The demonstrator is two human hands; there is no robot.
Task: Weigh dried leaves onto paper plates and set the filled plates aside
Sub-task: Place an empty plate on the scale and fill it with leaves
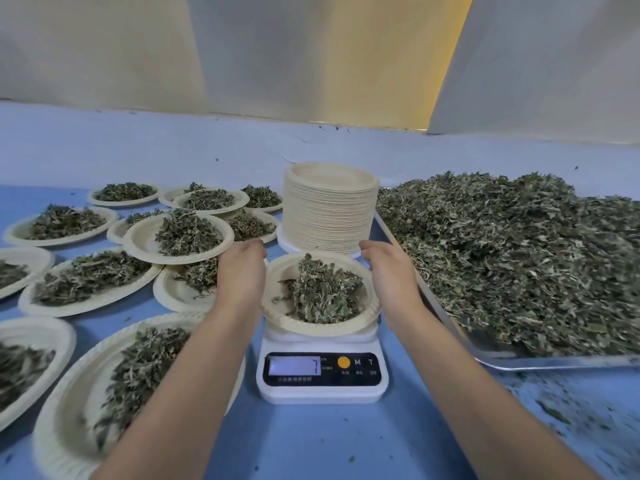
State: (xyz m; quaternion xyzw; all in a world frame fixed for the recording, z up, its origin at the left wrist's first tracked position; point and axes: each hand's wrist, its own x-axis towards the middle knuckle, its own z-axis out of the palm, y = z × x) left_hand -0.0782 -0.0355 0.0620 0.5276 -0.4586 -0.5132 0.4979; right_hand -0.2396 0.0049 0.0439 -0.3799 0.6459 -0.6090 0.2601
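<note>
A blue tabletop (311, 441) spreads beneath my left hand (240, 271) and right hand (389, 271). Far beyond both, a pale blue ledge (173, 143) meets white wall panels (259, 53). A yellowish panel (381, 57) stands beyond my right hand.

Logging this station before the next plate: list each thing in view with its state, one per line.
Plate on scale: filled with leaves, tilted.
Scale: on, display lit.
Left hand: at plate's left rim.
Right hand: at plate's right rim.
Plate stack: upright, unused.
Metal tray: heaped with loose leaves.
Set-aside plates: filled, some overlapping.
</note>
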